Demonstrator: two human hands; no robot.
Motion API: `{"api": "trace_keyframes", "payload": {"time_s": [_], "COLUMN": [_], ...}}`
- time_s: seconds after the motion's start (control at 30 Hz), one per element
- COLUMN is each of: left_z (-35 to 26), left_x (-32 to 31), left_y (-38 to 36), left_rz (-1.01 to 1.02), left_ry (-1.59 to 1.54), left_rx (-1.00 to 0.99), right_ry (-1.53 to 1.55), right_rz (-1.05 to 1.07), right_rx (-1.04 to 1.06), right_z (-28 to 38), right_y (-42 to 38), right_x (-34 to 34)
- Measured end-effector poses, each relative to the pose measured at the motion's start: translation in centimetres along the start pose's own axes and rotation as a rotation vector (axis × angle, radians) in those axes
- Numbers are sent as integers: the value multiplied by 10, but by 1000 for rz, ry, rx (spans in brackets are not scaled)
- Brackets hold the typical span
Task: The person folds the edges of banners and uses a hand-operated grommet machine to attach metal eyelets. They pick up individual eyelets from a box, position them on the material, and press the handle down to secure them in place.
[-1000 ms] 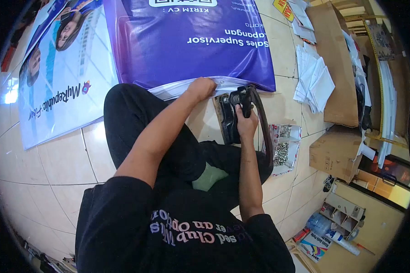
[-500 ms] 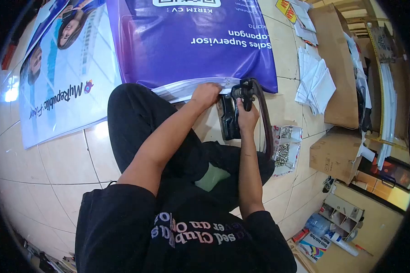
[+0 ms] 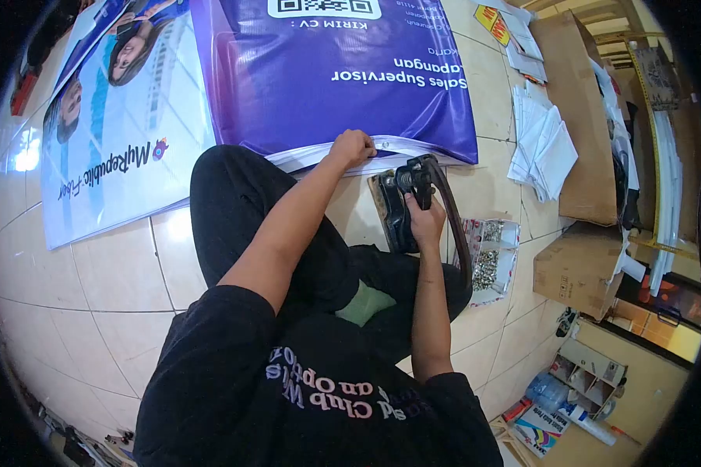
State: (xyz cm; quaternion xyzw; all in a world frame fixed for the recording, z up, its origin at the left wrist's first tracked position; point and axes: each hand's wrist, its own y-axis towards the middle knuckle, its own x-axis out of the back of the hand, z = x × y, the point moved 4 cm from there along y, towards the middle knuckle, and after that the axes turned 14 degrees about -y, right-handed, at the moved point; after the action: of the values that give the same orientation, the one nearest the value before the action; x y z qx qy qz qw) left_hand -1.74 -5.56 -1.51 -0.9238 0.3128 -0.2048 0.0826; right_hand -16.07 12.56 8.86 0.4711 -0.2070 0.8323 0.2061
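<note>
My left hand (image 3: 354,148) pinches the white hem of a purple printed banner (image 3: 397,109) that lies on the floor before me. Just right of those fingers, a small metal eyelet (image 3: 385,145) shows in the hem. My right hand (image 3: 427,222) is wrapped round part of a black eyelet press (image 3: 397,206) with a long curved brown lever (image 3: 453,210). The press stands on the floor close to the hem, apart from the eyelet. Beside it, near my right knee, an open box (image 3: 506,265) holds many small metal eyelets in compartments.
A white and blue banner (image 3: 125,179) lies on the left. Folded white sheets (image 3: 541,144) rest on the tiles at right, beside a large cardboard box (image 3: 592,140). A smaller carton (image 3: 572,272) and a shelf unit (image 3: 588,366) stand farther right.
The press and my right hand have drawn back from the banner's hem toward my body. The eyelet in the hem now shows. My left hand keeps hold of the hem.
</note>
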Motion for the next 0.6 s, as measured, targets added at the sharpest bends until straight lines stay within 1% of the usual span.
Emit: {"api": "trace_keyframes", "payload": {"time_s": [0.03,0.07,0.13,0.17,0.23,0.27,0.33,0.37,0.43,0.47,0.53,0.57,0.6], "left_z": [1,-2,-6,-13,-27,-22,-18,-18,-16,-19,-26,-29,-36], "left_x": [0,0,3,4,5,-1,-15,-15,-20,-19,-21,-20,-18], "left_y": [2,0,-2,-6,-16,-18,-18,-17,-15,-16,-23,-30,-40], "left_rz": [8,13,56,58,60,58,-70,-73,47,43,34,34,36], "left_ry": [-19,-22,-19,-18,153,154,277,278,334,336,377,377,395], "left_rx": [31,29,56,54,56,52,-347,-350,-348,-349,-441,-439,-525], "right_ry": [18,14,33,34,26,27,4,5,9,11,73,72,34], "right_rz": [-80,-82,75,73,101,97,64,62,-155,-157,-205,-204,-86], "right_rx": [91,87,35,33,-3,-1,-18,-15,82,86,120,120,53], "right_z": [-1,-4,-9,-7,-4,-7,-14,-10,1,-1,-6,-4,-5], "right_y": [2,2,3,2,2,2,4,3,-2,-1,1,0,0], "right_x": [0,1,-4,-3,-2,-4,-9,-10,-4,-6,-9,-5,-4]}}
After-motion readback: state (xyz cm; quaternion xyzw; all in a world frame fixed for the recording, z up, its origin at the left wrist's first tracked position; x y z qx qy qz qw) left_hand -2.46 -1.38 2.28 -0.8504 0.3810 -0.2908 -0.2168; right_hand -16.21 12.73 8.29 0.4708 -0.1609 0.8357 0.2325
